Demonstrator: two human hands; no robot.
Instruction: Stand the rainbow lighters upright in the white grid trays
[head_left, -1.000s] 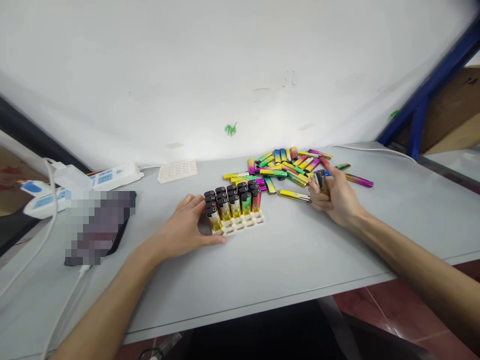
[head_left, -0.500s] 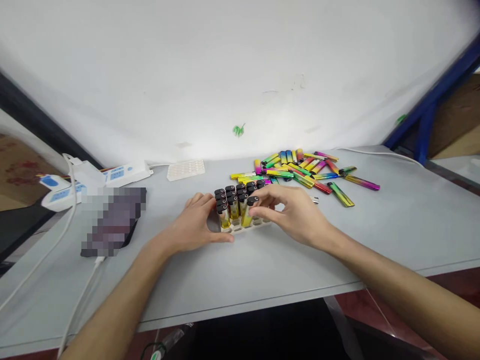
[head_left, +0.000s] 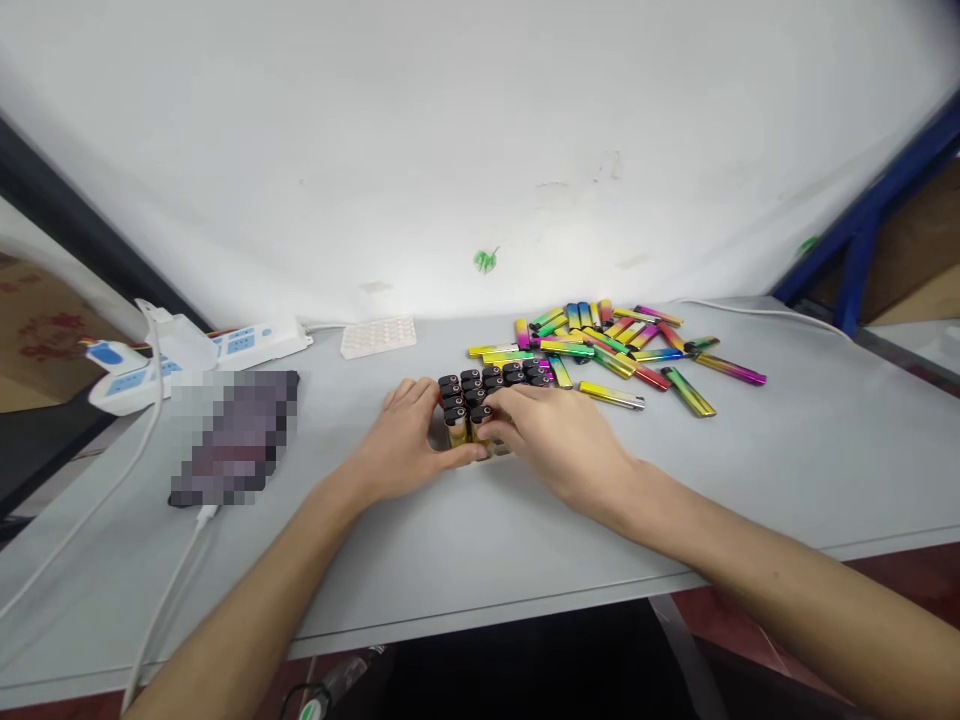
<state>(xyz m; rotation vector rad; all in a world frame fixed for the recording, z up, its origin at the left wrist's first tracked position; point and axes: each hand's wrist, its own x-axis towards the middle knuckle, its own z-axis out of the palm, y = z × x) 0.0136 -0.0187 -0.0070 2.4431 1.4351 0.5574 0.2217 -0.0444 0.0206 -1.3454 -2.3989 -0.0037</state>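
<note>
Several black-topped lighters (head_left: 471,378) stand upright in rows in a pale tray (head_left: 498,458) on the grey table. My left hand (head_left: 405,440) rests against the tray's left side, its thumb along the front edge and its fingers behind. Over the tray's front, my right hand (head_left: 559,435) pinches a yellow lighter (head_left: 481,418) near its black top, beside the front-left lighter. Part of the tray and the held lighter's lower end are hidden by my fingers. Many-coloured lighters (head_left: 607,345) lie loosely in a pile behind and right of the tray.
An unused-looking white tray (head_left: 379,338) lies flat near the wall. On the left are white power strips (head_left: 255,345), a pixelated dark device (head_left: 236,435) and white cables (head_left: 161,590). The table's front edge (head_left: 480,612) runs below my arms.
My right hand has moved left and down with the yellow lighter, which now stands close to the front-left one. A silver-and-yellow lighter formerly behind that hand is uncovered. The view has shifted slightly.
</note>
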